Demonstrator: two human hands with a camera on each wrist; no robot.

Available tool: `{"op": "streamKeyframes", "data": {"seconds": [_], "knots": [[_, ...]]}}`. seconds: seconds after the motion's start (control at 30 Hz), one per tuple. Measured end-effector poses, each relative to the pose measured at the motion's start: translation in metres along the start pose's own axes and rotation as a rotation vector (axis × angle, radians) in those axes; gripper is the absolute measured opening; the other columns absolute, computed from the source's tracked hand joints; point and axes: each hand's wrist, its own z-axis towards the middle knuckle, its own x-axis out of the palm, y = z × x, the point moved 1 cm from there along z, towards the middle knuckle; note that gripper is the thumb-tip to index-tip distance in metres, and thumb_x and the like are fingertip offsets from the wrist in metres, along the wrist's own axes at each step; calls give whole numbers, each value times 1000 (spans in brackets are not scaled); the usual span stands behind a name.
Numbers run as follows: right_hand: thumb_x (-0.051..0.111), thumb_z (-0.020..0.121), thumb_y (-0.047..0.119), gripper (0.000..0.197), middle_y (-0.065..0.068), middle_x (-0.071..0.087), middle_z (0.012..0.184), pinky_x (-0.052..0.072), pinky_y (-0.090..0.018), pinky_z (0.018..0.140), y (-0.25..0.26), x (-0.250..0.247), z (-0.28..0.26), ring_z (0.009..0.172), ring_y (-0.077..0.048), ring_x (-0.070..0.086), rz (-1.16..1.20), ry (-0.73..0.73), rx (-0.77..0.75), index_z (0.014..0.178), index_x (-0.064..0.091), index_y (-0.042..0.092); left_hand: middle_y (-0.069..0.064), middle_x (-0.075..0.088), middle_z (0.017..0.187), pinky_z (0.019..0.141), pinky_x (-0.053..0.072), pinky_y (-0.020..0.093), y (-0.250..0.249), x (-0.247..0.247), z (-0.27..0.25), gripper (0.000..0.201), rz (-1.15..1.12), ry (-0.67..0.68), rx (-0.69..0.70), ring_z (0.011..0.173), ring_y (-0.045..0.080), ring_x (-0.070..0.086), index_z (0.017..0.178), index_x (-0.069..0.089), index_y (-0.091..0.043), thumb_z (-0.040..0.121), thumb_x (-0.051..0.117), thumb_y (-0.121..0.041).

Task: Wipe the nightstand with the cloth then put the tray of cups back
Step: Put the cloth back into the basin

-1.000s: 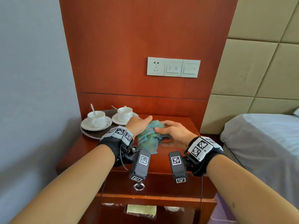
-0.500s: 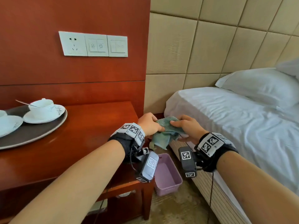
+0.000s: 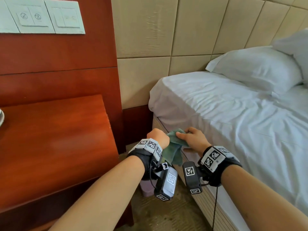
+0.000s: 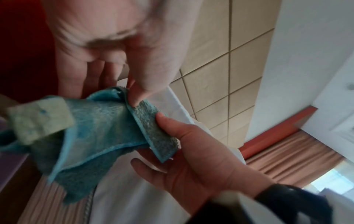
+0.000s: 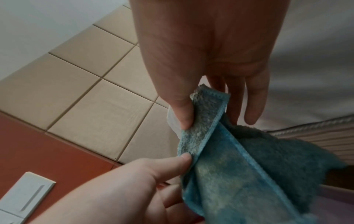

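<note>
A blue-green cloth [image 3: 173, 148] hangs between both hands, in the air over the gap between the nightstand [image 3: 58, 139] and the bed. My left hand [image 3: 160, 138] pinches one end of its upper hem and my right hand [image 3: 187, 136] pinches the other. In the left wrist view the left thumb presses the cloth [image 4: 107, 131] against the fingers. In the right wrist view the right hand [image 5: 193, 119] pinches the folded hem of the cloth [image 5: 229, 169]. Only a sliver of the tray [image 3: 1, 117] shows at the far left edge. The cups are out of view.
A purple bin [image 3: 146, 187] stands on the carpet below the hands, partly hidden by the left wrist camera. The bed [image 3: 233, 124], with white sheet and pillow [image 3: 256, 72], fills the right side. A switch plate [image 3: 41, 17] sits on the wooden wall panel.
Both hands carried the cloth off the nightstand top to the right, into the gap beside the bed. The view swung right, so the tray and cups slid out of sight.
</note>
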Motion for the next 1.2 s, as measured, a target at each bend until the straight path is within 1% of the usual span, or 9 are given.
{"op": "streamKeyframes", "data": {"seconds": [0.2, 0.33, 0.5, 0.63, 0.7, 0.83, 0.97, 1.07, 1.2], "knots": [[69, 87, 25, 21, -8, 60, 85, 59, -42, 76, -17, 4, 30, 83, -25, 61, -193, 276, 136, 84, 55, 10, 11, 68, 118, 78, 46, 28, 16, 16, 30, 33, 112, -17, -72, 111, 27, 64, 115, 68, -6, 91, 53, -22], [64, 91, 23, 21, -21, 64, 96, 56, -56, 84, -28, 13, 46, 99, -42, 66, -194, 344, 179, 90, 53, 6, 12, 66, 121, 75, 43, 27, 24, 34, 38, 31, 44, -15, -174, 110, 30, 62, 115, 69, -8, 90, 56, -21], [65, 90, 21, 20, -9, 62, 77, 57, -45, 85, -56, 31, 69, 76, -27, 64, -227, 340, 178, 78, 53, 10, 9, 67, 120, 88, 48, 30, 38, 63, 48, 28, -64, -36, -253, 112, 30, 61, 113, 71, -13, 91, 54, -18], [63, 92, 19, 18, -6, 57, 79, 51, -20, 50, -77, 48, 86, 68, -16, 57, -193, 340, 229, 90, 51, 6, 9, 68, 117, 94, 47, 31, 65, 83, 61, 30, -299, -60, -281, 114, 29, 61, 118, 68, -12, 93, 52, -18], [61, 94, 15, 17, -6, 55, 78, 46, -14, 41, -84, 62, 92, 65, -14, 55, -149, 357, 241, 98, 49, 3, 6, 72, 103, 95, 50, 34, 86, 95, 68, 21, -483, -90, -274, 110, 29, 65, 104, 74, -16, 91, 57, -16], [68, 87, 20, 17, -8, 60, 76, 58, -41, 84, -101, 94, 120, 78, -24, 62, -91, 415, 202, 76, 58, 11, -1, 70, 73, 89, 56, 46, 132, 122, 90, 24, -874, -257, -360, 92, 29, 70, 63, 70, -25, 82, 72, -10], [69, 85, 22, 28, 0, 56, 66, 49, -36, 79, -116, 121, 152, 73, -20, 56, -162, 423, 140, 62, 53, 18, 2, 69, 70, 85, 58, 41, 150, 134, 106, 26, -1014, -440, -432, 80, 25, 68, 62, 69, -24, 78, 75, -5], [63, 89, 16, 22, -11, 62, 81, 52, -46, 91, -129, 129, 166, 84, -26, 61, -110, 453, 222, 67, 57, 16, 4, 64, 72, 78, 56, 34, 164, 139, 120, 18, -1128, -485, -554, 72, 22, 62, 78, 71, -13, 80, 68, 5], [52, 91, 3, 17, -19, 57, 90, 53, -39, 77, -143, 128, 166, 81, -27, 58, -16, 486, 350, 76, 56, 10, 12, 63, 85, 64, 47, 28, 204, 146, 131, 18, -1269, -319, -743, 72, 25, 58, 101, 65, -12, 89, 55, -3]]}}
